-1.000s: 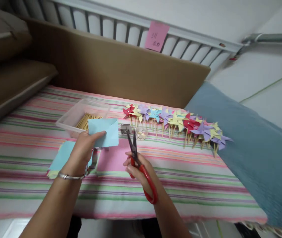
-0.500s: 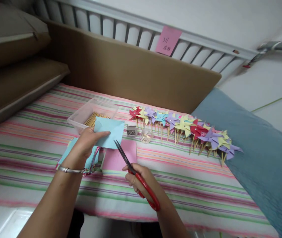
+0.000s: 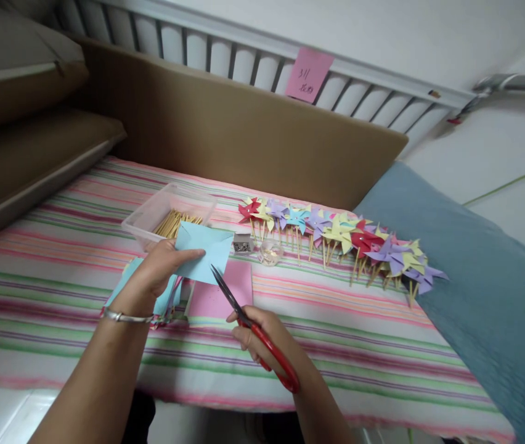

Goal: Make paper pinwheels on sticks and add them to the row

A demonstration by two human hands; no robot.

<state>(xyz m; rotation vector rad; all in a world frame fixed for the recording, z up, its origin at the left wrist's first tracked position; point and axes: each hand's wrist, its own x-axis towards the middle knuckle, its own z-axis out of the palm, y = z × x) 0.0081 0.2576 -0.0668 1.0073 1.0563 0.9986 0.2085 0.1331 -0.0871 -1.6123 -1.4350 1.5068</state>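
My left hand [image 3: 156, 274] pinches a light blue paper square [image 3: 207, 250] and holds it up above the striped cloth [image 3: 336, 333]. My right hand [image 3: 262, 339] grips red-handled scissors [image 3: 244, 314]. Their dark blades are together and the tip points up-left, almost touching the lower edge of the blue paper. Under my left hand lies a stack of coloured paper squares [image 3: 128, 280], and a pink paper square [image 3: 219, 290] lies flat just below the held sheet.
A clear plastic box of wooden sticks [image 3: 170, 216] stands behind the blue paper. Beside it are a small box of pins [image 3: 243, 245] and a small clear cup [image 3: 269, 251]. A row of finished paper pinwheels [image 3: 341, 237] runs to the right. A brown board [image 3: 244, 129] stands behind.
The scissors swung from pointing straight up to leaning up-left, and their tip came close to the blue paper's lower edge. The blue paper stayed in my left hand.
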